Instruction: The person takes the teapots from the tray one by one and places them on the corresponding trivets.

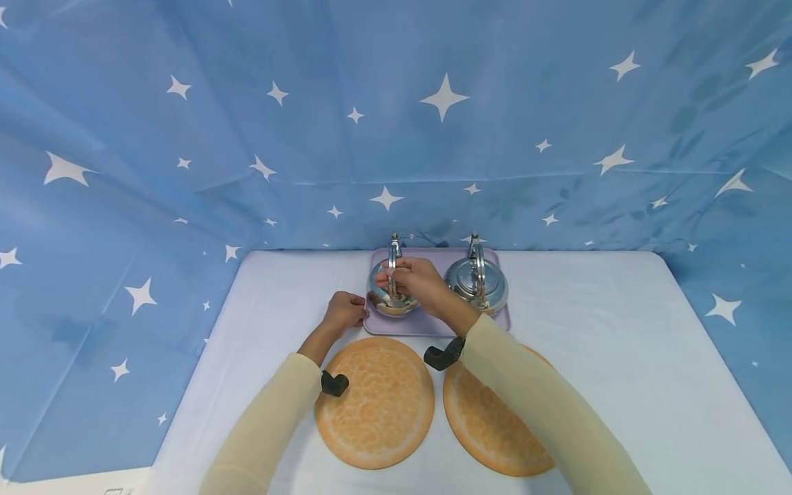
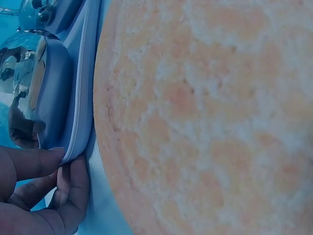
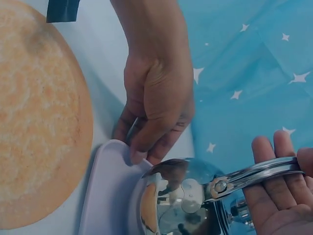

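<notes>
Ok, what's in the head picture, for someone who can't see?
Right fingers hold a metal kettle by its handle, beside another kettle on a lilac tray; left fingers grip the tray's corner. Two bread-patterned mats lie nearer.

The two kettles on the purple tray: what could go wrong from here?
The right hand holds the left kettle by its handle; it might swing if lifted.
The left hand pinches a corner of the tray; raising that might tilt it and slide both kettles.
The right wrist appears close to the right kettle and might bump it.
</notes>
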### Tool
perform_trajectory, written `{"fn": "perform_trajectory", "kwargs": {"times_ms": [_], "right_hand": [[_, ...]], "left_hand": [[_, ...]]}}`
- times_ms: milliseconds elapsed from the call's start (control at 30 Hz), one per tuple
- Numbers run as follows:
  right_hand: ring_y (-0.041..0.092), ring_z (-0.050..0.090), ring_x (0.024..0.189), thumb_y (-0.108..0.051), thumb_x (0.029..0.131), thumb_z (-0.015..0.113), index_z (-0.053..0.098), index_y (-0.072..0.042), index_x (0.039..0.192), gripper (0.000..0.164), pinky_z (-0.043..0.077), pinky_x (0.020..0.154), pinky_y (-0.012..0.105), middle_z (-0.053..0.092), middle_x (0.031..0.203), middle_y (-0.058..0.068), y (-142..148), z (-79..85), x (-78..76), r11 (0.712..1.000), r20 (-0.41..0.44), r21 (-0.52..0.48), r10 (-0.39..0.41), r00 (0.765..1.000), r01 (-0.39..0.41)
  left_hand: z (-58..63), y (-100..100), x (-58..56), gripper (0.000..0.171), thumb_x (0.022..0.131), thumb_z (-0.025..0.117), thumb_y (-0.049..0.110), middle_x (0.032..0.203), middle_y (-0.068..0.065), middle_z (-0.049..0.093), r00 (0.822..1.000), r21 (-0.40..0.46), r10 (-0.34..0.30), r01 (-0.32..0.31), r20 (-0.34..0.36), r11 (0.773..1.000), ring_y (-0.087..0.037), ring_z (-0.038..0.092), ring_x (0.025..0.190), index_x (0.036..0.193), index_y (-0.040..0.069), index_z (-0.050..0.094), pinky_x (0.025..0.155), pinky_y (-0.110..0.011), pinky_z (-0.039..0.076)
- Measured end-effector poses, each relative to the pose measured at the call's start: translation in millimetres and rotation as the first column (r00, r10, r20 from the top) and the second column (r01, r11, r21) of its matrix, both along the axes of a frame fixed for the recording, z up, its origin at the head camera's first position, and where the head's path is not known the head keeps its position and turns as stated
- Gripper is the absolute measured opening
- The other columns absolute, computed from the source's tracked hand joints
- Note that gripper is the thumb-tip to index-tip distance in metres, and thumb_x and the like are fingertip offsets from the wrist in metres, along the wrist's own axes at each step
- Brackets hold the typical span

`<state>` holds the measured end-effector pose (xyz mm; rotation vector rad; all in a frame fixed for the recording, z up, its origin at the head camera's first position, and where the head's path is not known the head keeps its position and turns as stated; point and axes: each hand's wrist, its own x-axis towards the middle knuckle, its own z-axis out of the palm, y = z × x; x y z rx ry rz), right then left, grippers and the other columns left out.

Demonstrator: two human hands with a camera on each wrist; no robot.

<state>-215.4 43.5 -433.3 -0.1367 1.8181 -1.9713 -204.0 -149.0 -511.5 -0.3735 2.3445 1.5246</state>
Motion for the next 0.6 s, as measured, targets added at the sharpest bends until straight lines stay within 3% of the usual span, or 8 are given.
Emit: {"fn": "perform_trajectory", "kwargs": {"times_ms": [267, 600], "right_hand": [[0.025, 0.067, 0.102, -0.012, 0.103, 0.048, 0.053, 0.006, 0.127, 0.03, 0.053, 0.093, 0.038, 0.07, 0.108, 0.015, 7, 8.5, 7.9, 0.998, -0.032, 0.066, -0.012, 0.999, 0.014], [0.023, 0.068, 0.096, -0.008, 0.101, 0.049, 0.054, 0.002, 0.103, 0.012, 0.056, 0.082, 0.035, 0.072, 0.1, 0.012, 14, 13.4, 41.4, 0.996, -0.068, 0.08, 0.05, 0.996, -0.044]], "left_hand": [[-1.2, 1, -0.5, 0.032, 0.084, 0.064, -0.01, 0.109, -0.026, 0.064, 1.0, 0.014, -0.009, 0.01, -0.009, 1.0, -0.025, 0.067, 0.085, 0.116, -0.015, 0.062, 0.069, -0.029, 0.059], [1.2, -6, -2.0, 0.036, 0.084, 0.064, -0.008, 0.107, -0.023, 0.063, 1.0, 0.042, -0.021, 0.02, 0.016, 0.999, -0.015, 0.063, 0.074, 0.12, -0.014, 0.061, 0.064, -0.024, 0.058]]}}
